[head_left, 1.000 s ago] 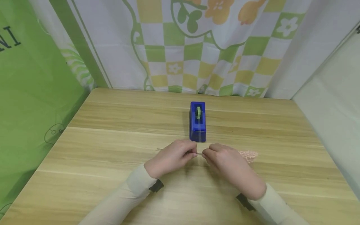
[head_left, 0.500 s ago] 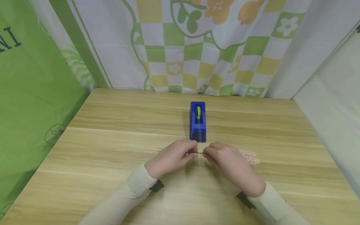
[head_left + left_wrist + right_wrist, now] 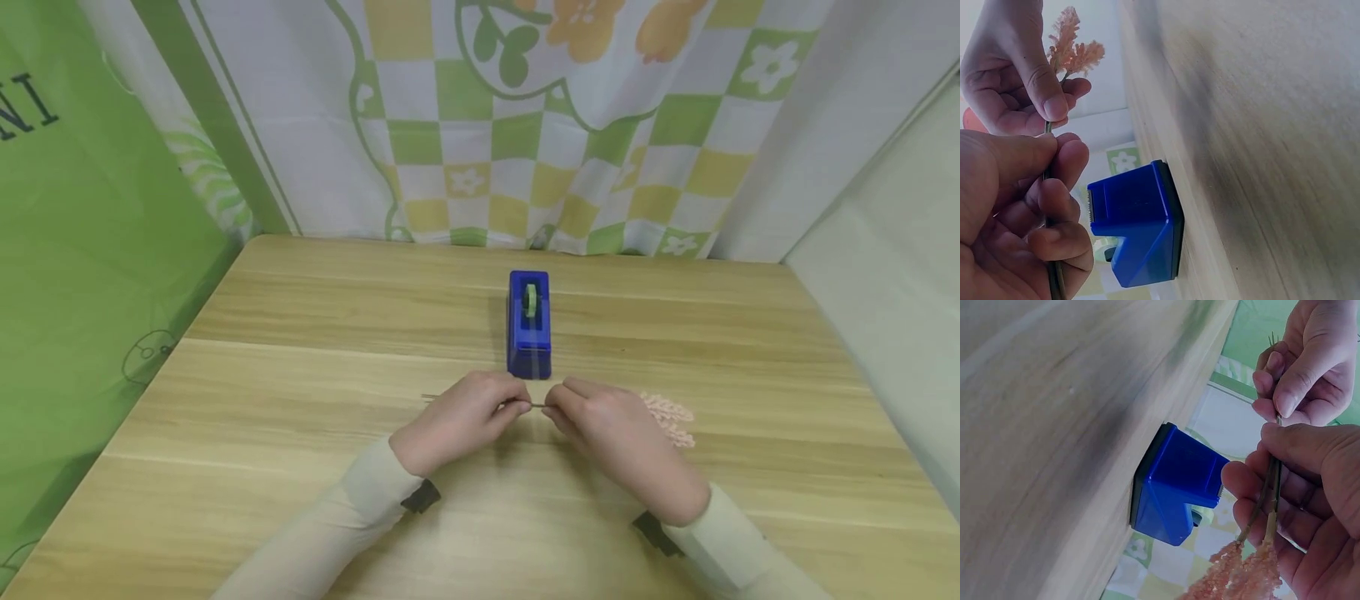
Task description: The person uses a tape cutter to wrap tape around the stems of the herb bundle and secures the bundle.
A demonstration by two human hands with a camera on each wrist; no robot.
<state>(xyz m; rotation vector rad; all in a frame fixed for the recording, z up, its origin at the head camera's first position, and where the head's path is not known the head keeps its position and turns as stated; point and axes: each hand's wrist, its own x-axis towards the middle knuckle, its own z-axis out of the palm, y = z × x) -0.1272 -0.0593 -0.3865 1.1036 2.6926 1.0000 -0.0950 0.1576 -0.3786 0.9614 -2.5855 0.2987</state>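
Note:
My left hand (image 3: 461, 418) and right hand (image 3: 618, 437) are close together above the table, just in front of a blue tape dispenser (image 3: 529, 337). Both pinch the same thin green-brown flower stems (image 3: 537, 406), thumb against fingers, with a short stretch of stem showing between them. Two fluffy peach-pink flower heads (image 3: 669, 415) stick out beyond my right hand; its wrist view shows the heads (image 3: 1235, 575) on two stems that come together at the thumb. Past my left hand poke the thin stem ends (image 3: 430, 397). In the left wrist view the left fingers (image 3: 1060, 200) curl round the stems.
The dispenser holds a small greenish tape roll (image 3: 530, 301) and has a toothed cutting edge (image 3: 1090, 205). All this is over a wood-grain table (image 3: 337, 300). A checked floral curtain (image 3: 555, 150) hangs behind, and a green cloth (image 3: 97, 275) is at the left.
The flower heads, bunched together a second ago, now appear as two spread clusters beyond my right hand. Both hands have shifted only slightly and keep their hold on the stems.

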